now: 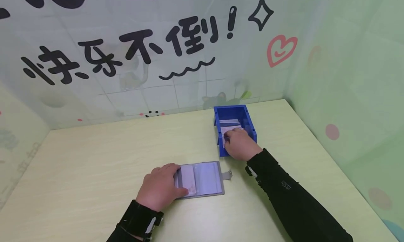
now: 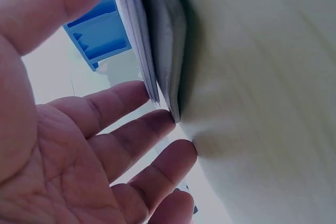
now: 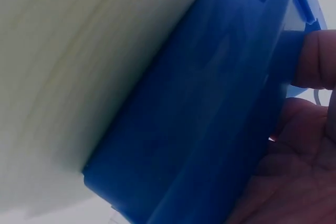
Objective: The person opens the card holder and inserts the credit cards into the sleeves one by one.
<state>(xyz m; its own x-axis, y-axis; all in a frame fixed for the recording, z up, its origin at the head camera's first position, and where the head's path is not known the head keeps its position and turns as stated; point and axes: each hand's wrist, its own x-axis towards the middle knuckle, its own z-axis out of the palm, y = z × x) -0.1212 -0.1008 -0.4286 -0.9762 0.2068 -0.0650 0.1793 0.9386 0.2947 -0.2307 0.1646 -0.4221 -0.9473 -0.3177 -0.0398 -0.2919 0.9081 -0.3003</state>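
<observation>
A grey card holder (image 1: 208,179) with clear sleeves and a snap strap (image 1: 226,175) lies open on the table. My left hand (image 1: 162,186) holds its left side, thumb over the inner page and fingers at the edge. In the left wrist view, the fingertips (image 2: 167,121) meet the holder's layered edge (image 2: 168,40). My right hand (image 1: 241,143) reaches into a blue bin (image 1: 231,108), its fingers over a pale pinkish card (image 1: 228,129). I cannot tell whether they pinch it. The bin's wall (image 3: 178,103) hides the fingertips in the right wrist view.
Another pale card (image 1: 229,121) lies farther back in the bin. The bin stands near the back right of the wooden table (image 1: 94,158). Behind it hangs a printed cloth backdrop (image 1: 132,91), with a green cloth side (image 1: 353,94) to the right.
</observation>
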